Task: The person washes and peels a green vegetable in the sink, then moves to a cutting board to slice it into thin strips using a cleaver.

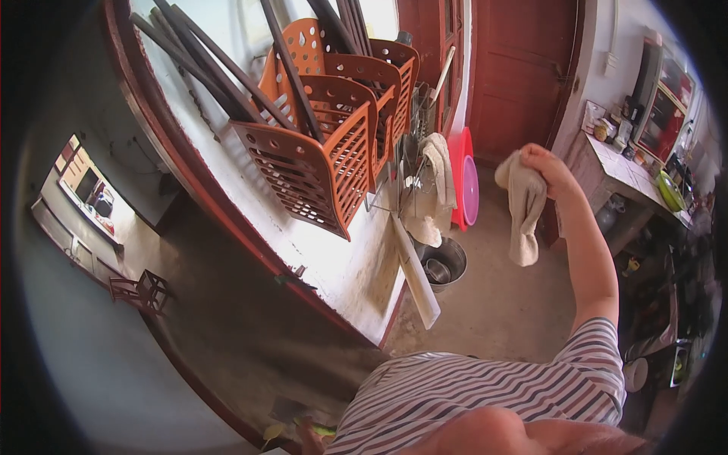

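Observation:
My right hand (540,162) is raised at the end of my outstretched arm and grips a bunched, off-white cloth (526,210), which hangs down from the fingers. Low at the bottom edge, partly cut off, my left hand (310,438) is beside my striped shirt, around a long green object (321,428) that looks like a vegetable. A yellow-green leaf (273,431) shows next to it. Another off-white cloth (441,168) is draped over a wire rack by the wall, left of the raised hand.
Orange plastic baskets (301,165) with long dark sticks hang on the wall. Below are a metal bucket (455,259), a leaning white board (418,278) and pink and red basins (470,190). A tiled counter (620,165) with jars stands right; a red door (520,74) is behind.

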`<action>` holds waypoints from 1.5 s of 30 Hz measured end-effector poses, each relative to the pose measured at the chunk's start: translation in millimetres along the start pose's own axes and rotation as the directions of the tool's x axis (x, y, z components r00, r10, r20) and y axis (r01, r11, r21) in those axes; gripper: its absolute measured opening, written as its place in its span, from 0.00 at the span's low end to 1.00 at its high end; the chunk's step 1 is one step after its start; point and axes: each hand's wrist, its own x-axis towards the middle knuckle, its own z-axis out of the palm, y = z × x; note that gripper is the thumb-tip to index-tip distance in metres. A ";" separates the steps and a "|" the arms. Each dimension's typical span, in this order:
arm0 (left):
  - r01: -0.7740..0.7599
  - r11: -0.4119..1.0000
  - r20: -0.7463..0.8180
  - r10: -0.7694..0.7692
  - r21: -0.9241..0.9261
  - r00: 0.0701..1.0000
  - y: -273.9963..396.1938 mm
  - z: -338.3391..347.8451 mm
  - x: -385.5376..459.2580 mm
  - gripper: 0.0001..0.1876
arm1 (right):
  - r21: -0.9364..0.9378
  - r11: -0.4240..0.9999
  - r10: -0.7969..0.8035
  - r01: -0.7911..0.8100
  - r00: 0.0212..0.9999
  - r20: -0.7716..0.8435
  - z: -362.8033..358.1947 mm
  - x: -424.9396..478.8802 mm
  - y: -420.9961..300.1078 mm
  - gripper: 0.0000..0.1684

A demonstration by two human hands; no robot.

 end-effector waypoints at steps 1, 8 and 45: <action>-0.002 1.000 0.005 0.002 0.004 1.000 2.9 0.6 2.3 0.24 | 0.093 0.993 -0.073 0.069 0.997 0.034 17.0 -2.8 -17.2 0.07; -0.031 1.000 -0.011 0.031 -0.003 0.999 8.3 -11.1 3.6 0.24 | -0.452 0.839 -0.124 0.304 0.915 0.385 191.7 10.5 -39.2 0.10; -0.048 0.983 0.001 0.048 0.179 0.999 3.7 -3.9 13.1 0.19 | -0.879 0.476 0.371 -0.014 0.909 0.187 202.3 -65.8 156.0 0.32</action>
